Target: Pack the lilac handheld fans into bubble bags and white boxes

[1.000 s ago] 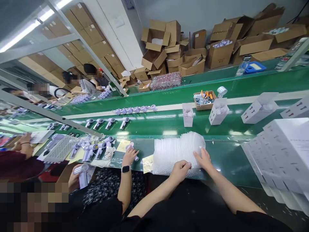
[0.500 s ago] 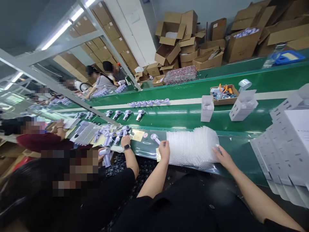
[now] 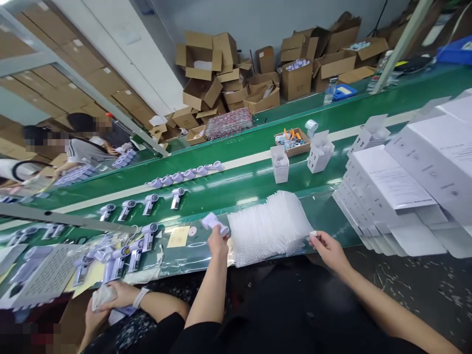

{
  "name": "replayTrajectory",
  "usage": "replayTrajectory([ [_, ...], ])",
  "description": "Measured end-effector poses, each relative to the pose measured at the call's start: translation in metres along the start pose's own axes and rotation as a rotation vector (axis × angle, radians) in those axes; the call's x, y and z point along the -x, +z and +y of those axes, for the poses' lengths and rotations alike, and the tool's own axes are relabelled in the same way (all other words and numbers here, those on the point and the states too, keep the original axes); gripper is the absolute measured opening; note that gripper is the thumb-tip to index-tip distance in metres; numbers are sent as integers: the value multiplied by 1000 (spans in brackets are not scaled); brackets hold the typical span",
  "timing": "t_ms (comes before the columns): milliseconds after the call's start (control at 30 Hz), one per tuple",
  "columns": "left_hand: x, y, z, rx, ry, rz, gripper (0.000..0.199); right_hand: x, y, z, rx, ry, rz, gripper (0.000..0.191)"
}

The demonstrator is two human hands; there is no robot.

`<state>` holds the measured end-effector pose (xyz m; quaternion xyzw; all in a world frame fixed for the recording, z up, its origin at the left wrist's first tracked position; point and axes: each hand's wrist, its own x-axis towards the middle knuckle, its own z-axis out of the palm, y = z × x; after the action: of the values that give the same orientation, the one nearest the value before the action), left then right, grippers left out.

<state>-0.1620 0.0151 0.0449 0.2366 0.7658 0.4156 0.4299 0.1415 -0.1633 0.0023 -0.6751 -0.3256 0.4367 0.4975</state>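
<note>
- The left hand (image 3: 218, 239) is closed around a small light purple fan (image 3: 215, 222) and holds it up just above the edge of the table.
- The right hand (image 3: 329, 247) pinches the right end of the stack of clear plastic sleeves (image 3: 271, 227) between finger and thumb.
- The stack lies on the near edge of the green belt (image 3: 332, 129), between the two hands, with the fan at about 9 o'clock from it.
- At 3 o'clock from the stack sits a big pile of white boxes (image 3: 391, 184).
- At 12 o'clock, farther out on the belt, stand two small open white boxes (image 3: 280, 164) and a brown tray of small parts (image 3: 292, 141).
- At 9 to 10 o'clock, more purple fans (image 3: 151, 203) lie in rows on the belt.
- At 7 o'clock, a co-worker's hand (image 3: 110, 297) with a wristwatch holds something white.
- What could go wrong: I think the sleeves are thin and slippery, so a pull at one end could drag out more than one or fan the stack apart. The fan is held by one hand only, so it could slip and drop.
- A second ago both hands lay on the stack. Half a second ago the left hand was reaching for the fan on the table. Now the fan is lifted in that hand, and the right hand has stayed at the right end of the stack.
</note>
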Motion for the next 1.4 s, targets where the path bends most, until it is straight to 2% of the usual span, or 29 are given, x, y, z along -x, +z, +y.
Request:
replayTrajectory([
  [67, 37, 20, 0, 52, 55, -180, 27, 10, 6, -12, -305, 205, -60, 27],
  [100, 60, 32, -3, 93, 103, -392, 32, 11, 10, -19, -457, 287, -94, 28],
  [167, 108, 60, -14, 44, 101, -793, 39, 6, 15, -31, -702, 358, -178, 31],
  [200, 130, 74, -21, -38, 67, -965, 42, 2, 16, -36, -783, 359, -201, 32],
  [267, 161, 99, -32, -281, 35, -1249, 47, -5, 10, -40, -874, 367, -154, 30],
  [300, 170, 109, -36, -415, 114, -1322, 47, -7, 4, -39, -904, 387, -88, 26],
  [333, 175, 118, -38, -542, 253, -1342, 47, -8, -4, -36, -926, 412, -5, 21],
  [367, 176, 126, -39, -656, 448, -1313, 46, -6, -13, -31, -937, 434, 74, 16],
  [433, 172, 142, -40, -850, 862, -1178, 37, 2, -31, -19, -923, 462, 178, 12],
  [467, 168, 150, -41, -947, 1006, -1122, 29, 8, -40, -13, -904, 478, 187, 14],
  [533, 161, 166, -44, -1121, 1117, -1084, 15, 20, -54, -2, -873, 521, 144, 19],
  [600, 155, 179, -48, -1210, 1093, -1084, 7, 31, -65, 6, -869, 548, 73, 19],
  [700, 151, 190, -47, -1189, 1066, -1044, 10, 40, -77, 9, -877, 546, 30, 22],
  [833, 153, 189, -33, -1101, 1064, -986, 17, 33, -77, -5, -923, 520, -45, 27],
  [900, 157, 184, -29, -1011, 1035, -1029, 16, 23, -70, -19, -948, 486, -127, 27],
  [933, 159, 182, -28, -946, 995, -1063, 15, 17, -66, -27, -952, 469, -168, 26],
  [1000, 162, 176, -29, -763, 824, -1090, 12, 7, -60, -40, -945, 439, -229, 25],
  [1067, 163, 170, -32, -606, 635, -1025, 10, 1, -57, -47, -911, 435, -260, 27],
  [1133, 164, 165, -33, -476, 517, -929, 11, 0, -57, -48, -850, 465, -263, 28],
  [1200, 166, 159, -33, -381, 540, -907, 11, 2, -57, -45, -789, 493, -260, 26],
  [1267, 168, 152, -32, -325, 631, -953, 9, 6, -57, -41, -757, 471, -251, 27],
  [1400, 169, 144, -23, -411, 816, -1071, 9, 12, -55, -46, -711, 379, -238, 41],
])
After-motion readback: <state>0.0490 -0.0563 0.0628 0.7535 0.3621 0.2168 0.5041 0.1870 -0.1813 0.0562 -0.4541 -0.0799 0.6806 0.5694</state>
